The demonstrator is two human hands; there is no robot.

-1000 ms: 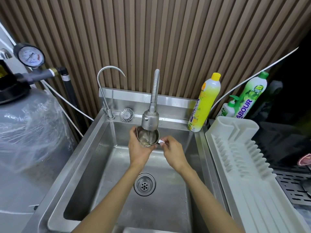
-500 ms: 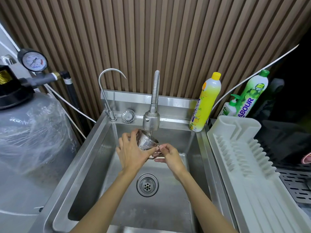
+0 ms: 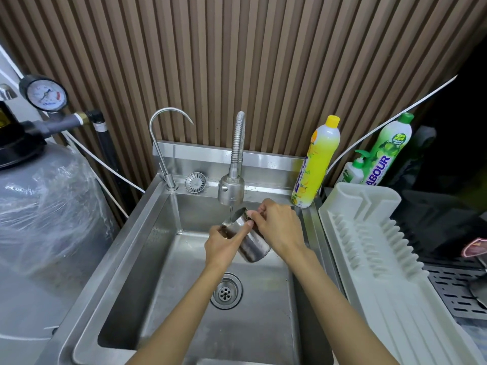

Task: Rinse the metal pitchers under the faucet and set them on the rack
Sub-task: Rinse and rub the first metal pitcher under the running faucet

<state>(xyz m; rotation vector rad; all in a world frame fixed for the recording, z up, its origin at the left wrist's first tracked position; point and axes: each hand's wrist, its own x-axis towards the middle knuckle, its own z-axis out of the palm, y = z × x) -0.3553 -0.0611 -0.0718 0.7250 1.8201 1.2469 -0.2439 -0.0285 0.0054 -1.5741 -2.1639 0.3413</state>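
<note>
A small metal pitcher (image 3: 253,245) is tilted over the steel sink (image 3: 184,299), its mouth turned up and left toward the flexible faucet's head (image 3: 231,192). A thin stream of water runs from the faucet onto its rim. My left hand (image 3: 224,246) grips the pitcher's body near the mouth, fingers partly inside the rim. My right hand (image 3: 276,226) holds it from the right side, where the handle is hidden under my fingers. The white dish rack (image 3: 382,259) lies to the right of the sink with nothing on it.
A thin gooseneck tap (image 3: 164,143) and a loose strainer (image 3: 195,182) sit on the sink's back ledge. A yellow detergent bottle (image 3: 317,162) and two green bottles (image 3: 387,148) stand at the back right. A plastic-wrapped grey tank (image 3: 39,206) with a pressure gauge (image 3: 46,93) fills the left.
The pitcher has gone from upright under the faucet to tilted on its side, bottom toward me. Both hands have shifted right, with my right hand now higher and over the pitcher.
</note>
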